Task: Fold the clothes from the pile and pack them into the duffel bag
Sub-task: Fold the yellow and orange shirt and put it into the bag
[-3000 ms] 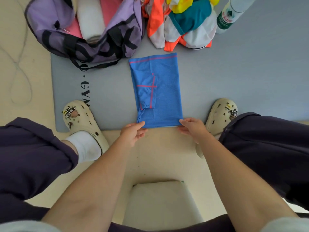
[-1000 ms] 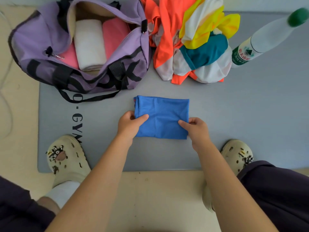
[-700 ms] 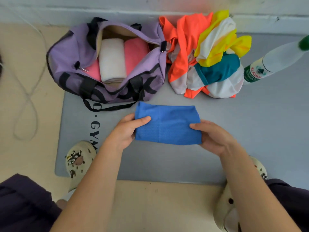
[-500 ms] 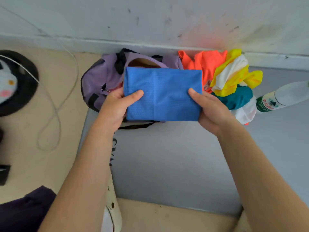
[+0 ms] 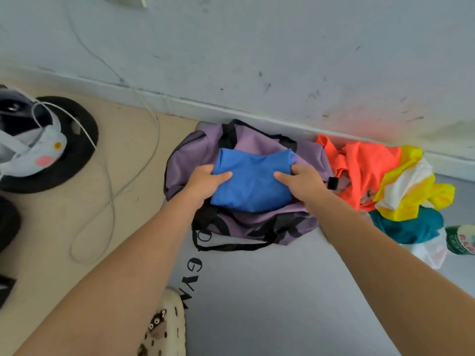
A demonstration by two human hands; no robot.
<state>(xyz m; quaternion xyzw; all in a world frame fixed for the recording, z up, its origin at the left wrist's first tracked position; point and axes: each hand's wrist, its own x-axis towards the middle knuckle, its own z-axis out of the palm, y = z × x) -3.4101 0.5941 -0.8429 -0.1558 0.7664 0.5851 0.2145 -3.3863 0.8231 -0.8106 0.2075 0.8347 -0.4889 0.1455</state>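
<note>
The folded blue garment (image 5: 250, 181) sits in the open mouth of the purple duffel bag (image 5: 246, 222), which lies against the wall on a grey mat (image 5: 282, 291). My left hand (image 5: 205, 182) grips the garment's left edge, thumb on top. My right hand (image 5: 299, 182) grips its right edge the same way. The garment covers the bag's contents. To the right of the bag lies the pile of clothes (image 5: 385, 181) in orange, yellow, white and teal.
A green-labelled plastic bottle (image 5: 462, 240) lies at the right edge beside the pile. A white cable (image 5: 110, 201) loops over the beige floor on the left, near a black round object (image 5: 51, 145). My clog (image 5: 164, 327) stands on the mat's near left edge.
Both hands lifted the folded blue garment off the mat and carried it forward into the opening of the duffel bag. The camera tilted up toward the wall.
</note>
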